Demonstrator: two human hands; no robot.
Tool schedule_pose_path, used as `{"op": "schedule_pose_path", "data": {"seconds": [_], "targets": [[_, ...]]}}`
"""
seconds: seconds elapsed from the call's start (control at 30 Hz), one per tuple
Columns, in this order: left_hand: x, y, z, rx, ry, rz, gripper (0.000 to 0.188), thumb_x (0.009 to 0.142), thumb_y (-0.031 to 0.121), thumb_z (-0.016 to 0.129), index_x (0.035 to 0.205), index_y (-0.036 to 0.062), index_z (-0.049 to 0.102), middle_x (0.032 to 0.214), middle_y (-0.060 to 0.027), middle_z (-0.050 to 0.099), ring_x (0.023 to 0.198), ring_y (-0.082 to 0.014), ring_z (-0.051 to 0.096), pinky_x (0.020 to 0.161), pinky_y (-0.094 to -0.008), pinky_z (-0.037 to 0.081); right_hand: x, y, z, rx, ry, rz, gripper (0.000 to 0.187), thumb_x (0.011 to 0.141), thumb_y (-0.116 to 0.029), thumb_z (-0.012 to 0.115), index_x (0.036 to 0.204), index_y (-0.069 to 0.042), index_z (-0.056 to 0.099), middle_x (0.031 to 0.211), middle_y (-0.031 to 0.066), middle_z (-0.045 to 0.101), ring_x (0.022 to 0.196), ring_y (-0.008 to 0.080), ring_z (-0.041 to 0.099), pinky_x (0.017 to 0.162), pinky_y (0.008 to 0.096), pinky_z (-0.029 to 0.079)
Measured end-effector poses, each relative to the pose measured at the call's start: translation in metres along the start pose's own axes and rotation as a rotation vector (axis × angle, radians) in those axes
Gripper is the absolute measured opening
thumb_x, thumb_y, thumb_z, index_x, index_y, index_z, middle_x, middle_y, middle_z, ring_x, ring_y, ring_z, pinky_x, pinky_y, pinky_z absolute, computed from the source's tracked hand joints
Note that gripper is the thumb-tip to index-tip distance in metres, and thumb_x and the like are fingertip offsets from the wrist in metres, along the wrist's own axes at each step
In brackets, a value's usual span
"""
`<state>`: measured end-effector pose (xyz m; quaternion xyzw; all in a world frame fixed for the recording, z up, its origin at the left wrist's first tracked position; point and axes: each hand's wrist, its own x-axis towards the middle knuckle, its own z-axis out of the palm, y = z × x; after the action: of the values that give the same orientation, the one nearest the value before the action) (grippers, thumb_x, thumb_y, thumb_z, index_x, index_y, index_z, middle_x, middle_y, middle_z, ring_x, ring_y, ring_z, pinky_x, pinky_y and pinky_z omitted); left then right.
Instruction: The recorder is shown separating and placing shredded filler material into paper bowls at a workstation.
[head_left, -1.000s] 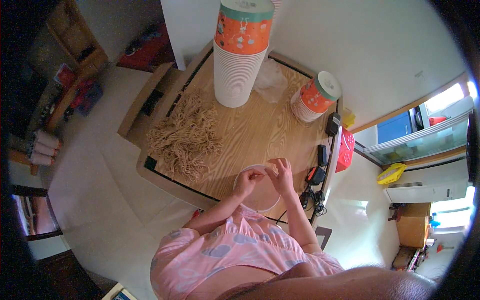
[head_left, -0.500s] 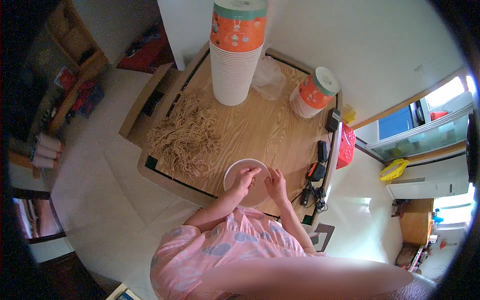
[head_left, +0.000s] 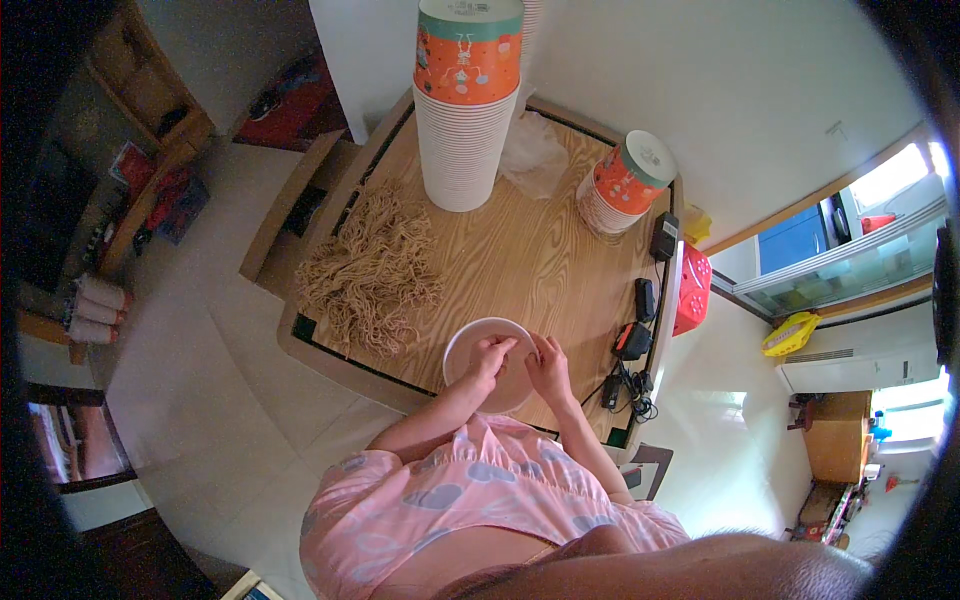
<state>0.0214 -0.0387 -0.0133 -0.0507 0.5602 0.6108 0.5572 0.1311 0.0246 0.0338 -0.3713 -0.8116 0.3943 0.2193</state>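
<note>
A white paper bucket (head_left: 462, 348) stands with its mouth up at the near edge of the wooden table, right in front of me. My left hand (head_left: 488, 360) reaches over its opening, fingers pinched together close to the right side of the rim; whatever they pinch is too small to make out. On the right rim, the fingers of my right hand (head_left: 548, 366) are closed around the bucket's edge. Left of the bucket lies a loose heap of tan twisted cords (head_left: 370, 270).
Behind the cords rises a tall stack of upside-down paper buckets (head_left: 460, 140). A shorter stack (head_left: 625, 185) stands at the far right, with a crumpled clear plastic bag (head_left: 535, 155) between. Black adapters and cables (head_left: 630, 340) line the right edge, beside a red basket (head_left: 692, 290).
Both hands stay at the bucket's right rim, with only slight finger movement. The view has shifted a little.
</note>
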Motion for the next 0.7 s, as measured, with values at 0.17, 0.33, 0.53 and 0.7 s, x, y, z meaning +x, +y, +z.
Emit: {"op": "schedule_pose_path", "data": {"seconds": [0.17,0.33,0.53,0.7], "targets": [[-0.0022,0.0028,0.0031,0.015,0.005,0.047,0.008,0.074,0.017,0.063,0.07,0.0111,0.059,0.048,0.0058,0.043,0.035,-0.0043,0.035,0.031,-0.0201,0.024,0.0005,0.0024,0.0006,-0.002,0.004,-0.014,0.037,0.068,-0.003,0.05,0.104,-0.005,0.055,0.074,0.0148,0.049,0.065,0.0275,0.052,0.059,0.0342,0.043],[0.001,0.001,0.0037,-0.005,0.024,0.042,0.008,0.074,0.016,0.063,0.069,0.0097,0.06,0.046,0.0052,0.043,0.033,-0.0047,0.035,0.031,-0.021,0.023,0.0009,0.0015,0.0016,0.01,0.007,-0.01,0.037,0.068,-0.002,0.05,0.104,-0.005,0.055,0.073,0.0148,0.048,0.064,0.0275,0.051,0.059,0.0342,0.043],[0.0029,-0.0011,0.0064,0.003,0.048,0.095,0.009,0.073,0.016,0.063,0.068,0.0088,0.06,0.046,0.0047,0.043,0.033,-0.0049,0.035,0.031,-0.0215,0.023,0.0012,0.0001,0.0001,-0.019,0.006,-0.007,0.038,0.067,-0.003,0.049,0.105,-0.006,0.055,0.071,0.0148,0.047,0.062,0.0275,0.051,0.057,0.0339,0.043],[0.0032,-0.0025,0.0063,-0.009,0.043,0.108,0.009,0.073,0.015,0.064,0.068,0.0086,0.06,0.046,0.005,0.044,0.033,-0.0045,0.035,0.031,-0.0214,0.023,0.0007,0.0,0.0011,0.017,0.017,-0.022,0.038,0.068,-0.003,0.049,0.105,-0.006,0.055,0.071,0.014,0.047,0.061,0.0267,0.051,0.056,0.0337,0.043]]}}
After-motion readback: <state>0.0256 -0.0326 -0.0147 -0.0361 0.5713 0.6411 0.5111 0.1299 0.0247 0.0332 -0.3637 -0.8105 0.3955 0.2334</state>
